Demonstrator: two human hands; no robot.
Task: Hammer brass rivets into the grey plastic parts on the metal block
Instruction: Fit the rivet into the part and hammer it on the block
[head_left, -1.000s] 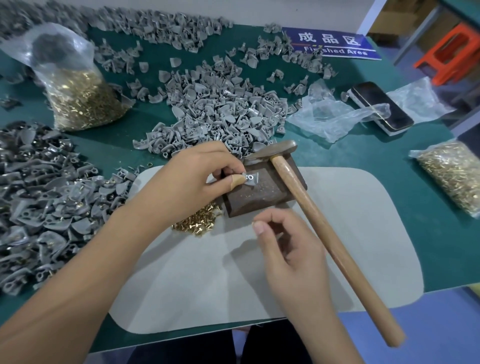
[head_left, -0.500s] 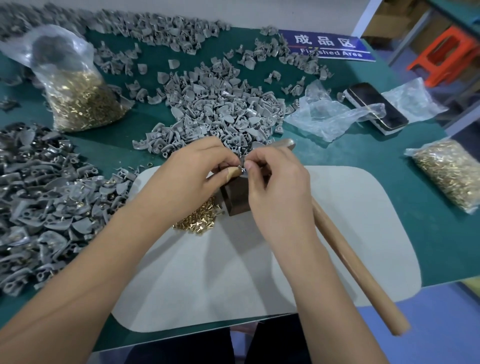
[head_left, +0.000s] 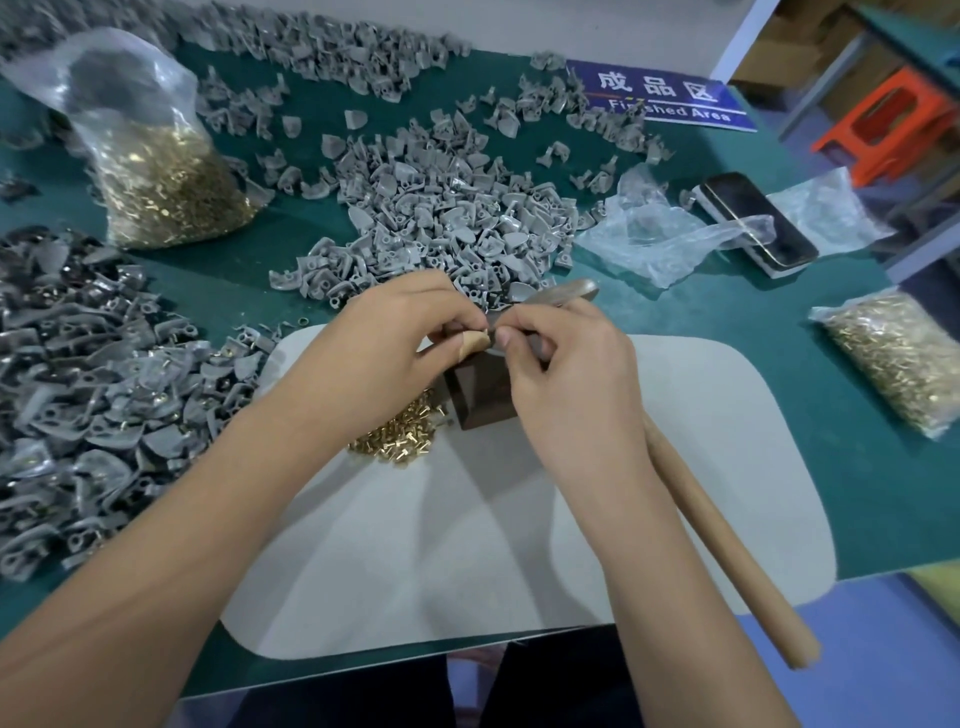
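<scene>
Rivet (head_left: 487, 332) and grey part (head_left: 497, 340), tiny, light, stiff and easily dropped, sit pinched between left hand (head_left: 387, 348) and right hand (head_left: 563, 374) above the block (head_left: 480, 397). Hammer (head_left: 727, 551) lies at four o'clock; grip it low on the handle.

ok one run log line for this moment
left hand: pinching grey part | right hand: seating rivet | metal block: under hands | hammer: idle

metal block (head_left: 480, 397) mostly behind hands
</scene>
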